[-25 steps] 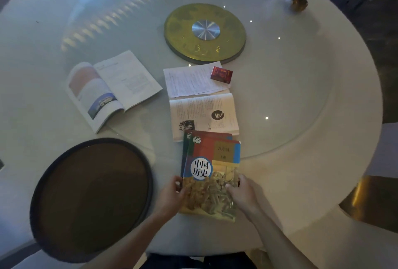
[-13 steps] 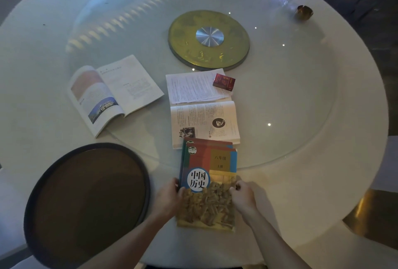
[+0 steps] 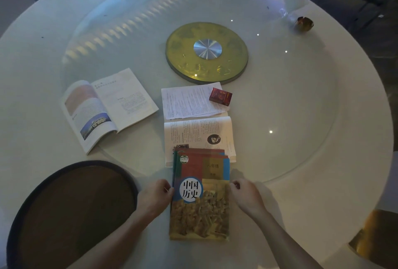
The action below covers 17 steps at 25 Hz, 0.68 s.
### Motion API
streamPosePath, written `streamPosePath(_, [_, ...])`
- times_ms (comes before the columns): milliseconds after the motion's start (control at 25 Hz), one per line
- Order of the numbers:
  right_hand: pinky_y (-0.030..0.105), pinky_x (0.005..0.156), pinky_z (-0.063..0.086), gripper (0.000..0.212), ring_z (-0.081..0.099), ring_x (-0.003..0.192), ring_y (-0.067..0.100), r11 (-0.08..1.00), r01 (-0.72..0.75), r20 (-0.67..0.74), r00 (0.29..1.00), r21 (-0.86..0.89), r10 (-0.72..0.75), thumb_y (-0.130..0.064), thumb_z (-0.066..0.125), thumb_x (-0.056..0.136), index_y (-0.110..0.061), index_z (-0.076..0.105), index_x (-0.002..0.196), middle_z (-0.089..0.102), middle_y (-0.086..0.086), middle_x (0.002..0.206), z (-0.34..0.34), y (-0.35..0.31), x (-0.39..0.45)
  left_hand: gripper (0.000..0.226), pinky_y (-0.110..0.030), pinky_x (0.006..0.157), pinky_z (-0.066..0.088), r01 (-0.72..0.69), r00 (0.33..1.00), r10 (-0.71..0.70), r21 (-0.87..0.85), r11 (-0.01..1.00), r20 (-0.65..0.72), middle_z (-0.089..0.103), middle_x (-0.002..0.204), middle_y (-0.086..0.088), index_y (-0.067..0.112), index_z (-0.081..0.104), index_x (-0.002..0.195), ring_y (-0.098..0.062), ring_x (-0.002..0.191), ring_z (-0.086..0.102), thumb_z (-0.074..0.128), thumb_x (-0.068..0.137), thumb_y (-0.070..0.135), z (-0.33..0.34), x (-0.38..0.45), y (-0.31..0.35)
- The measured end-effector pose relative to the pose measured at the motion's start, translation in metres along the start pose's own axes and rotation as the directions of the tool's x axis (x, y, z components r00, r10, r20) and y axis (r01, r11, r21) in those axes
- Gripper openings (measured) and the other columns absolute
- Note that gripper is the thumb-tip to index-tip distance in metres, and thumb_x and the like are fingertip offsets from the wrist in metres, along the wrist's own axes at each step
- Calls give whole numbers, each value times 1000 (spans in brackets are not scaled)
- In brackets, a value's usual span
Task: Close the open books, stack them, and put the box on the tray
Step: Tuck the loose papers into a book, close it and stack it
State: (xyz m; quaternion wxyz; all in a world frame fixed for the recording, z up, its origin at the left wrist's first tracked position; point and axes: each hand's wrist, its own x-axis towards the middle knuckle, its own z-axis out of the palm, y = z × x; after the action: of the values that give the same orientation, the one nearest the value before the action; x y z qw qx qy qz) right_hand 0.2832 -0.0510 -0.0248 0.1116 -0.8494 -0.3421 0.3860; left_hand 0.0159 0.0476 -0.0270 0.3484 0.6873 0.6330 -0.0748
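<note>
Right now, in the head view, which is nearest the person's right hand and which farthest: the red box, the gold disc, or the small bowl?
From the right hand:
1. red box, on the papers ahead.
2. gold disc, table centre, beyond the box.
3. small bowl, far right edge.

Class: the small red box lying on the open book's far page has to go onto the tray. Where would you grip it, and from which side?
Grip the red box across its two long side faces, coming from above. It lies flat, so only top and edges are exposed, and its far side nears the gold disc. The right hand looks nearer.
</note>
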Motion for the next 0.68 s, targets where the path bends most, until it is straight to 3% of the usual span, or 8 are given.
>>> streamPosePath(120, [31, 60, 46, 24, 64, 74, 13, 1000, 29, -75, 997, -8, -30, -29, 56, 100, -16, 71, 86, 72, -2, 83, -38, -21, 31, 14, -18, 59, 46, -70, 997, 64, -178, 981, -40, 68, 90, 11, 26, 67, 101, 0, 78, 63, 59, 97, 37, -30, 30, 28])
streamPosePath(240, [36, 71, 55, 20, 68, 84, 20, 996, 91, -106, 990, 1, -90, -28, 60, 98, -13, 74, 97, 75, 2, 94, -69, -53, 72, 5, -27, 67, 60, -139, 990, 132, -390, 910, -46, 71, 92, 9, 29, 68, 96, -2, 81, 68, 63, 96, 31, -56, 69, 71])
streamPosePath(320, [39, 82, 58, 23, 69, 93, 22, 989, 124, -128, 985, 76, -113, -29, 62, 98, -11, 73, 107, 74, 3, 101, -83, -77, 98, 14, -38, 72, 65, -147, 989, 142, -514, 845, -49, 72, 94, 4, 22, 71, 105, -11, 82, 73, 64, 96, 31, -67, 93, 102])
streamPosePath(440, [49, 92, 61, 28, 71, 100, 28, 949, 117, -140, 987, 291, -79, -26, 63, 98, -9, 71, 119, 75, 10, 110, -98, -109, 144, 31, -44, 86, 62, -153, 987, 147, -564, 812, -57, 71, 108, 1, 16, 69, 121, -16, 97, 69, 64, 96, 33, -76, 141, 151])
streamPosePath(560, [47, 80, 56, 27, 62, 85, 27, 920, 118, -161, 985, 375, -61, -21, 58, 98, 2, 71, 104, 71, 18, 96, -106, -131, 189, 43, -47, 102, 53, -88, 994, 111, -622, 778, -1, 64, 130, -5, 11, 60, 137, -22, 116, 62, 61, 98, 30, -80, 186, 193])
streamPosePath(680, [39, 69, 44, 29, 50, 76, 26, 916, 108, -155, 987, 387, -50, -15, 51, 97, 12, 60, 94, 55, 21, 81, -106, -139, 220, 52, -47, 108, 48, -10, 998, 44, -609, 793, 41, 55, 143, -10, 9, 50, 146, -26, 127, 55, 60, 97, 26, -77, 223, 221])
